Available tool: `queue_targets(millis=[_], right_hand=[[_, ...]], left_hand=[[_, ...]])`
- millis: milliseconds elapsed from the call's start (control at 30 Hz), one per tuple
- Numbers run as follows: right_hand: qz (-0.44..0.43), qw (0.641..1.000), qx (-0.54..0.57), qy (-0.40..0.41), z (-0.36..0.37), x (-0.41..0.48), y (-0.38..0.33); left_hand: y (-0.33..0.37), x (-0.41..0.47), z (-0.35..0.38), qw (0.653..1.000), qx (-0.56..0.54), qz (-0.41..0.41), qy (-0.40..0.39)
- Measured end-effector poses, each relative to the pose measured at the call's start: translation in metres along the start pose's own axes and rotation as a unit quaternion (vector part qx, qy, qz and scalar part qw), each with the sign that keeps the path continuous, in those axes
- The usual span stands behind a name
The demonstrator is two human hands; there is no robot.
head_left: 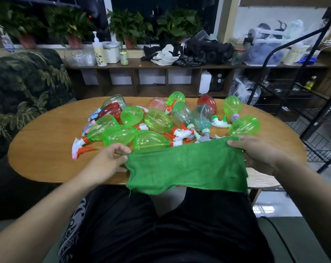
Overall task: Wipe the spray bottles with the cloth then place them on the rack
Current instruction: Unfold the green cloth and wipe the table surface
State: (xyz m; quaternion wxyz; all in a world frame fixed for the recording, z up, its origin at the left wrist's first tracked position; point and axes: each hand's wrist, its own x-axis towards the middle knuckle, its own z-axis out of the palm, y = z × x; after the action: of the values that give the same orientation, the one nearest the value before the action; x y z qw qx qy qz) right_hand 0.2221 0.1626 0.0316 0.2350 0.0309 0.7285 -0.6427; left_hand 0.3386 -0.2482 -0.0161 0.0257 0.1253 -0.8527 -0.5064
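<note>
A green cloth [187, 168] is stretched out over the near edge of the oval wooden table [47, 149]. My left hand [107, 160] pinches its left corner and my right hand [255, 150] pinches its right top corner. Behind the cloth lies a heap of several spray bottles on their sides: mostly green ones [151, 139], two red ones [109, 111], pale blue ones [201, 116] and a pink one [157, 103]. The black wire rack [303, 95] stands to the right of the table.
A leaf-patterned sofa [24, 88] is at the left. A low wooden shelf unit [151, 80] runs behind the table, with potted plants, a pump bottle [98, 50], containers and black bags on top. A small stool [261, 179] sits under my right forearm.
</note>
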Motion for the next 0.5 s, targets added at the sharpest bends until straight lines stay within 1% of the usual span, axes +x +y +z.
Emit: queue_targets(millis=[33, 67, 100, 133, 167, 200, 267, 300, 333, 367, 400, 433, 467, 500], right_hand=[[-0.004, 1.000, -0.006, 0.018, 0.002, 0.004, 0.005], [-0.014, 0.999, -0.008, 0.033, 0.005, 0.007, 0.009], [-0.025, 0.998, -0.007, 0.049, 0.007, 0.009, 0.011], [-0.024, 0.998, 0.002, 0.061, 0.010, 0.010, 0.012], [-0.016, 0.997, 0.016, 0.068, 0.012, 0.010, 0.011], [-0.008, 0.997, 0.026, 0.072, 0.015, 0.009, 0.009], [-0.004, 0.996, 0.030, 0.080, 0.017, 0.010, 0.004], [-0.008, 0.996, 0.036, 0.081, 0.018, 0.010, 0.001], [-0.013, 0.996, 0.046, 0.074, 0.023, 0.008, -0.004], [-0.017, 0.997, 0.047, 0.063, 0.028, 0.007, -0.010], [-0.020, 0.998, 0.041, 0.050, 0.036, 0.005, -0.017], [-0.026, 0.999, 0.033, 0.033, 0.046, 0.004, -0.023], [-0.031, 0.999, 0.025, 0.011, 0.061, 0.000, -0.032], [-0.036, 0.999, 0.012, -0.008, 0.076, -0.002, -0.037]], left_hand=[[-0.009, -0.003, 0.008, 0.996, 0.073, 0.046, 0.030], [-0.016, -0.007, 0.015, 0.982, 0.146, 0.105, 0.065], [-0.023, -0.011, 0.023, 0.960, 0.199, 0.174, 0.086], [-0.028, -0.017, 0.031, 0.938, 0.233, 0.242, 0.080], [-0.030, -0.022, 0.038, 0.922, 0.257, 0.287, 0.044], [-0.032, -0.026, 0.045, 0.907, 0.284, 0.310, 0.000], [-0.033, -0.032, 0.055, 0.881, 0.345, 0.320, -0.054], [-0.032, -0.033, 0.058, 0.875, 0.362, 0.316, -0.059], [-0.029, -0.032, 0.057, 0.880, 0.359, 0.305, -0.057], [-0.024, -0.032, 0.055, 0.896, 0.335, 0.289, -0.049], [-0.018, -0.031, 0.052, 0.919, 0.293, 0.259, -0.038], [-0.012, -0.029, 0.048, 0.948, 0.232, 0.217, -0.025], [-0.005, -0.027, 0.044, 0.975, 0.147, 0.165, -0.016], [0.002, -0.023, 0.041, 0.993, 0.050, 0.106, -0.022]])
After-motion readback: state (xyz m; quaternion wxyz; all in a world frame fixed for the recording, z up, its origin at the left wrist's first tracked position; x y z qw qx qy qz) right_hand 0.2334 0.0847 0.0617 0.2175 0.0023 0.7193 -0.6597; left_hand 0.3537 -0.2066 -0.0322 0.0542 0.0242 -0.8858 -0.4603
